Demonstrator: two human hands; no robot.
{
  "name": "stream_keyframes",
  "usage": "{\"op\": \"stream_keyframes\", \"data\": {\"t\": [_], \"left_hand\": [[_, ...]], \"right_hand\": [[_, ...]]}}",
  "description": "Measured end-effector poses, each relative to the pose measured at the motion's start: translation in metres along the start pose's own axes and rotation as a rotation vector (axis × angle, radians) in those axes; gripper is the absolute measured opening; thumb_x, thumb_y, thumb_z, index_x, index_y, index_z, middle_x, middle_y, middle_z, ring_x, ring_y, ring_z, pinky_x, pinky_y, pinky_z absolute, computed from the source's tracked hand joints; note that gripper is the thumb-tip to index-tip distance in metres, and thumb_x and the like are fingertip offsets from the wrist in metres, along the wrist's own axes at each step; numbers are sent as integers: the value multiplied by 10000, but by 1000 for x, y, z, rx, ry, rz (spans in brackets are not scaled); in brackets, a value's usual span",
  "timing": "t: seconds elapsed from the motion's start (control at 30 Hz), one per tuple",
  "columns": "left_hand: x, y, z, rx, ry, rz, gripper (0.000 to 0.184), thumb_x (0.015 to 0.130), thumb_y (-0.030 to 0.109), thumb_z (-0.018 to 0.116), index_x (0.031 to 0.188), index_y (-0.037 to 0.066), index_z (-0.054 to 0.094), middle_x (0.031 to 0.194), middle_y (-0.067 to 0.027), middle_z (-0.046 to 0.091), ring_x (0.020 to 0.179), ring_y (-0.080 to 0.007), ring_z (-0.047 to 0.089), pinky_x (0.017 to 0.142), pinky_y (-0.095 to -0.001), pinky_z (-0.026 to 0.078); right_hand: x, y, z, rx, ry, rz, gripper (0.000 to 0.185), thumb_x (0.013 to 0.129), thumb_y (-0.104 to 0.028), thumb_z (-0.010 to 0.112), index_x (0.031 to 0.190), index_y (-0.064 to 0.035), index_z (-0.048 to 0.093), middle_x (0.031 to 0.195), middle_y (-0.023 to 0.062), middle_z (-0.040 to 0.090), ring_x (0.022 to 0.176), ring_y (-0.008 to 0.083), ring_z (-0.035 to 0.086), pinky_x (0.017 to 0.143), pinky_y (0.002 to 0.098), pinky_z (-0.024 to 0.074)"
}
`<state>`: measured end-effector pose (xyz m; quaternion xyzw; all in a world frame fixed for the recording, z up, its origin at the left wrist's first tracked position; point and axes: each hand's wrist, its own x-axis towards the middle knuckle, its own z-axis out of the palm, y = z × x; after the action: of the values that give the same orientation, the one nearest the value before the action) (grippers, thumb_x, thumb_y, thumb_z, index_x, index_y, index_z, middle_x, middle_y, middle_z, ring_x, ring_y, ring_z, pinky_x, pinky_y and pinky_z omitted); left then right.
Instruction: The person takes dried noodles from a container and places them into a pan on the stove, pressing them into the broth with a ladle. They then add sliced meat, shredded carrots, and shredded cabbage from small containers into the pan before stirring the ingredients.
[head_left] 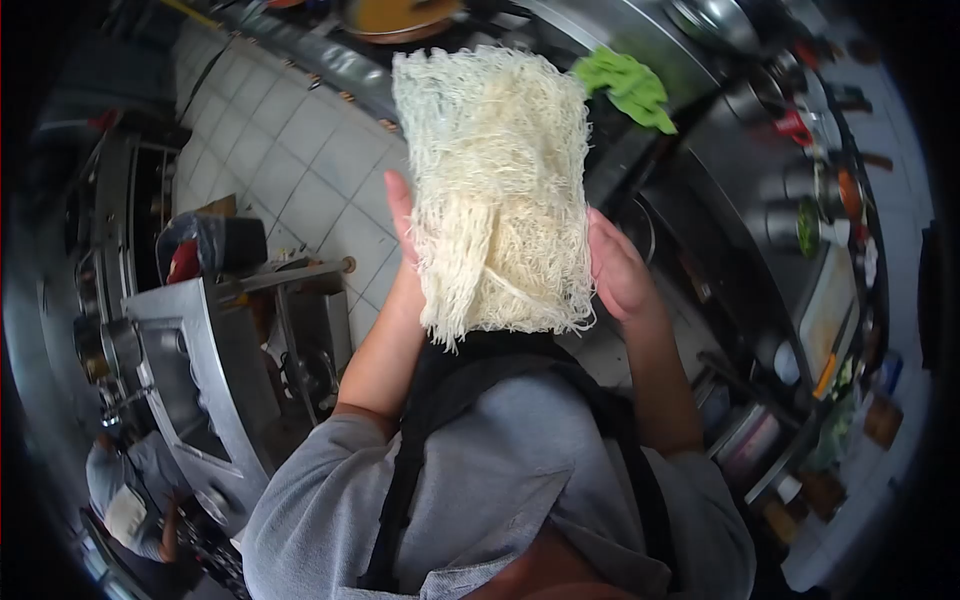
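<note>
Noodles (500, 190), pale, dry-looking and matted into a thick block, are held up in front of the person's chest in the head view, with loose strands at the lower left corner of the block. The left hand (403, 218) has its grip on the left side, one finger sticking up past the edge and the rest hidden. The right hand (618, 268) presses on the opposite side, palm turned inward and fingers fairly straight. Both grips are open rather than fisted, with the block held between them; how far the fingers reach beneath it cannot be seen.

Beyond the block's upper right corner lies a crumpled green cloth (630, 90); past its top edge sits a pan (402, 20) of orange-brown food. To the right, a cutting board (828, 290) and a metal pot (790, 222) stand toward the outer edge of a desk (735, 180). On the left are a black-lined bin (240, 243) and, at the lower left, another person (135, 500).
</note>
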<state>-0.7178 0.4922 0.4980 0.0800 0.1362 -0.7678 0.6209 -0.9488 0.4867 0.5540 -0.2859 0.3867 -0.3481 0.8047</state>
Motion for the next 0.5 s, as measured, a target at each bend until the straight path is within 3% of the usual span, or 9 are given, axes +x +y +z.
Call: {"op": "stream_keyframes", "data": {"t": [0.07, 0.17, 0.23, 0.3, 0.5], "left_hand": [[-4, -3, 16, 106, 21, -36, 1018, 827, 786, 569, 1517, 56, 399, 1474, -183, 507, 1306, -358, 536, 1114, -497, 431], [-7, 3, 25, 227, 110, -61, 973, 872, 778, 507, 1499, 39, 420, 1455, -199, 521, 1310, -360, 534, 1124, -496, 415], [-12, 17, 31, 241, 112, -71, 908, 918, 733, 482, 1496, 35, 424, 1442, -196, 537, 1289, -347, 559, 1114, -480, 432], [-19, 21, 49, 531, 198, -48, 860, 957, 692, 460, 1480, 10, 435, 1416, -200, 561, 1263, -325, 585, 1099, -468, 449], [-43, 32, 48, 506, 41, -5, 792, 1006, 624, 428, 1462, -24, 436, 1411, -201, 565, 1270, -303, 585, 1107, -449, 442]], "right_hand": [[-2, -14, 16, -124, 79, 39, 503, 1037, -158, 515, 1489, 21, 383, 1390, 133, 571, 1240, 191, 579, 1073, 340, 441], [2, -10, 17, -60, 105, 41, 494, 993, -61, 525, 1468, 17, 413, 1357, 128, 591, 1221, 194, 591, 1056, 344, 458], [5, -6, 25, -37, 139, 51, 478, 989, -51, 509, 1455, 18, 429, 1333, 134, 604, 1194, 198, 607, 1035, 344, 477], [6, -10, 24, 50, 143, 42, 478, 989, -43, 497, 1457, 23, 426, 1323, 140, 607, 1174, 205, 619, 1010, 347, 498], [23, -7, 18, 13, 35, -16, 478, 985, -36, 479, 1457, 18, 430, 1321, 149, 607, 1167, 218, 624, 1000, 355, 507]]}}
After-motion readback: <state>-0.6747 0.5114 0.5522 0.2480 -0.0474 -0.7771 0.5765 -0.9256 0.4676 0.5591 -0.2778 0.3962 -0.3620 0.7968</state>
